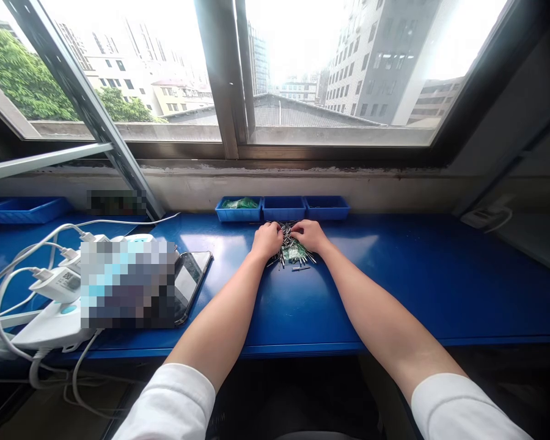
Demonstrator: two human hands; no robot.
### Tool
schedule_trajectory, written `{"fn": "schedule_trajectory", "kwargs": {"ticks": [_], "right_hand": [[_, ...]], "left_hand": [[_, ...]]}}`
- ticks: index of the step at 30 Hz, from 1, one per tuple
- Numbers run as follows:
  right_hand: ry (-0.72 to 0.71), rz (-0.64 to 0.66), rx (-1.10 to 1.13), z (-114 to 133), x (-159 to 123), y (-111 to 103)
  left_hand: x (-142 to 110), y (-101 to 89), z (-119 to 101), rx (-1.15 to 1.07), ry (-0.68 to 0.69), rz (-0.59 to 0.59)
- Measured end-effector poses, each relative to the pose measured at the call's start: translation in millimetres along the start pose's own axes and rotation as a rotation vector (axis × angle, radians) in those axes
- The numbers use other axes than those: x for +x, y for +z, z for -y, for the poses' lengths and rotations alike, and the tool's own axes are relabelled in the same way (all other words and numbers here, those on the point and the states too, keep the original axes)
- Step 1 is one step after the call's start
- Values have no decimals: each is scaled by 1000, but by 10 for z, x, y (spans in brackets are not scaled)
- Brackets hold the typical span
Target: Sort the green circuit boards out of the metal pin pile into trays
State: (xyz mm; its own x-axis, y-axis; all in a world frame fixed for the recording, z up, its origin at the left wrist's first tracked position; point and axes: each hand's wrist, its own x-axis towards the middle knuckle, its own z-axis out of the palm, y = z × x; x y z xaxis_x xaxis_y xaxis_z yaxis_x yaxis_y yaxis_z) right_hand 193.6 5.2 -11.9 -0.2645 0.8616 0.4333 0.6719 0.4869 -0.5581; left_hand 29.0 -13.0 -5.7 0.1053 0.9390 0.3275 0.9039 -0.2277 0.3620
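Observation:
A heap of small metal pins [289, 252] lies on the blue table [394, 287], with a bit of green plastic bag among them. My left hand [266, 239] rests at the heap's left edge with its fingers curled into the pins. My right hand [308, 234] sits at the heap's upper right, fingers bent down and pinched on the pile. What each hand's fingers grip is too small to make out. Just behind the hands stand three small blue bins [283, 208]; the left one holds green bagged parts [239, 203].
A phone [190, 284] lies left of my arms beside a power strip [50, 318] with white plugs and cables. Another blue tray [25, 209] sits at the far left. A white adapter [486, 217] lies at the right by the window sill.

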Motion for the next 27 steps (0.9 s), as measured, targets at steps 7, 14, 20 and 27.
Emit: {"fn": "schedule_trajectory", "kwargs": {"ticks": [7, 14, 20, 27], "right_hand": [[29, -4, 142, 28, -5, -57], [54, -71, 164, 97, -5, -104], [45, -79, 178, 131, 4, -118], [78, -98, 202, 111, 14, -123]], "left_hand": [[4, -5, 6, -52, -5, -26], [-35, -64, -100, -209, 188, -195], [-47, -66, -118, -240, 248, -224], [-14, -45, -71, -358, 232, -248]]}}
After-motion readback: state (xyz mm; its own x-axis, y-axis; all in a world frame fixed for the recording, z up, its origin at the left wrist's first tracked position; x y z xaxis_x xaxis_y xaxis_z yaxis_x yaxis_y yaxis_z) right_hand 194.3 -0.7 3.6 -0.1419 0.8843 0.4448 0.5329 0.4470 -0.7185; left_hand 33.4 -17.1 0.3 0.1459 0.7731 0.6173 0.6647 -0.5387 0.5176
